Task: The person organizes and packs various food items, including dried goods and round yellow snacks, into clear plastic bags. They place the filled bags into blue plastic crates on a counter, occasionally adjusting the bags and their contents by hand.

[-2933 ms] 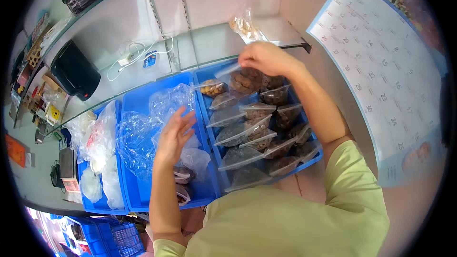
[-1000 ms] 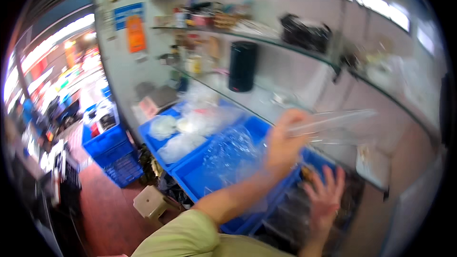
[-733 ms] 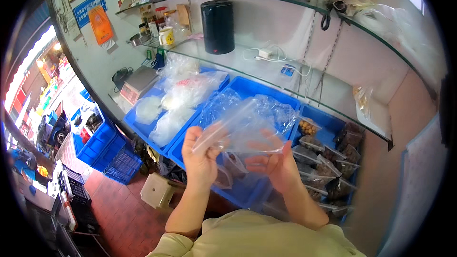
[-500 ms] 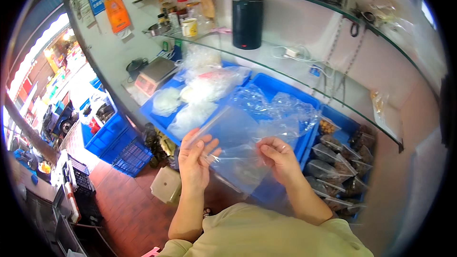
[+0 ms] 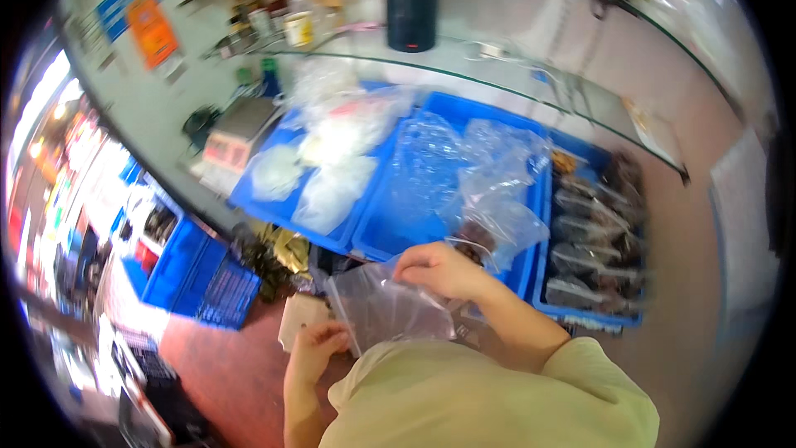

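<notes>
A flat clear plastic bag (image 5: 390,309) is stretched out low in front of my body. My left hand (image 5: 318,347) is closed at its left edge, fingers bent together. Higher up and to the right, my right hand (image 5: 439,270) pinches the bag's upper right edge. Nothing shows inside this bag. Just beyond my right hand, a blue tray (image 5: 377,236) holds crumpled clear plastic (image 5: 431,149) and a bag with dark brown contents (image 5: 475,237).
Another blue tray (image 5: 257,209) holds white plastic bags (image 5: 336,191). Several filled bags (image 5: 580,236) lie in a blue crate at right. A scale (image 5: 240,137) stands at left, near a beige stool (image 5: 300,317). Glass shelves (image 5: 365,56) carry jars and a dark cylinder (image 5: 411,8).
Both hands have brought the bag down, closer to my body and away from over the trays. The whole view has shifted and tilted. The bag with dark contents now shows.
</notes>
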### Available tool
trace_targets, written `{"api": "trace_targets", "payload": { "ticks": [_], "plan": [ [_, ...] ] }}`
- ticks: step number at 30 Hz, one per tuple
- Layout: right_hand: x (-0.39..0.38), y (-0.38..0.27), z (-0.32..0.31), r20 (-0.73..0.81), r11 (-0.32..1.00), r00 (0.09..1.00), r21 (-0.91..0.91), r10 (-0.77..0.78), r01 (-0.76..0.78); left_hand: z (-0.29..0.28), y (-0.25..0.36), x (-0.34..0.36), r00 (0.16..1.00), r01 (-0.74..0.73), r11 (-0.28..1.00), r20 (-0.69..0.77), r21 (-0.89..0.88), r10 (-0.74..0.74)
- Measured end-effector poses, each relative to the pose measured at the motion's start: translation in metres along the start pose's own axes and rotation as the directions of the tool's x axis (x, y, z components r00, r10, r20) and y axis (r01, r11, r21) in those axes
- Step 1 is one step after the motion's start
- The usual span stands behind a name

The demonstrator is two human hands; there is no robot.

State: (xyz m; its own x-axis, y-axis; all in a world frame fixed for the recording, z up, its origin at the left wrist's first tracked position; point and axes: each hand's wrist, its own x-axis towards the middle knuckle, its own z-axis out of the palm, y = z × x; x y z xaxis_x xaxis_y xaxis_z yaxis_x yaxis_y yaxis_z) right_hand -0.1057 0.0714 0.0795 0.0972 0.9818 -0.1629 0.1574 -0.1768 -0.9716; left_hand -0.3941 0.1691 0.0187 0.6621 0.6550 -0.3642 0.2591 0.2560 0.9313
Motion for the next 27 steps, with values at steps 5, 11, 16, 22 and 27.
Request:
{"api": "trace_targets", "payload": {
  "ticks": [5, 11, 16, 22, 27],
  "plan": [
    [-0.01, 0.027, 0.048, -0.569, 0.842, 0.667, -0.512, -0.481, 0.171, 0.0, -0.018, 0.005, 0.988, 0.14, 0.97, -0.04, -0.197, -0.15],
    [-0.039, 0.026, 0.126, -0.29, 0.934, 0.931, -0.338, -0.219, 0.114, 0.014, 0.002, 0.005, 0.976, 0.058, 0.994, 0.204, 0.091, -0.076],
    [-0.047, 0.04, 0.14, -0.29, 0.952, 0.932, -0.271, -0.22, 0.14, 0.013, 0.015, 0.002, 0.91, -0.208, 0.937, 0.407, 0.281, 0.08],
    [-0.043, 0.038, 0.161, -0.536, 0.958, 0.801, -0.056, -0.268, 0.282, 0.028, -0.004, -0.003, 0.944, -0.26, 0.957, 0.174, -0.127, 0.279],
    [-0.047, 0.035, 0.132, -0.595, 0.978, 0.78, -0.059, -0.195, 0.199, 0.012, -0.009, 0.048, 0.958, -0.218, 0.973, -0.172, 0.081, 0.229]
  ]
}}
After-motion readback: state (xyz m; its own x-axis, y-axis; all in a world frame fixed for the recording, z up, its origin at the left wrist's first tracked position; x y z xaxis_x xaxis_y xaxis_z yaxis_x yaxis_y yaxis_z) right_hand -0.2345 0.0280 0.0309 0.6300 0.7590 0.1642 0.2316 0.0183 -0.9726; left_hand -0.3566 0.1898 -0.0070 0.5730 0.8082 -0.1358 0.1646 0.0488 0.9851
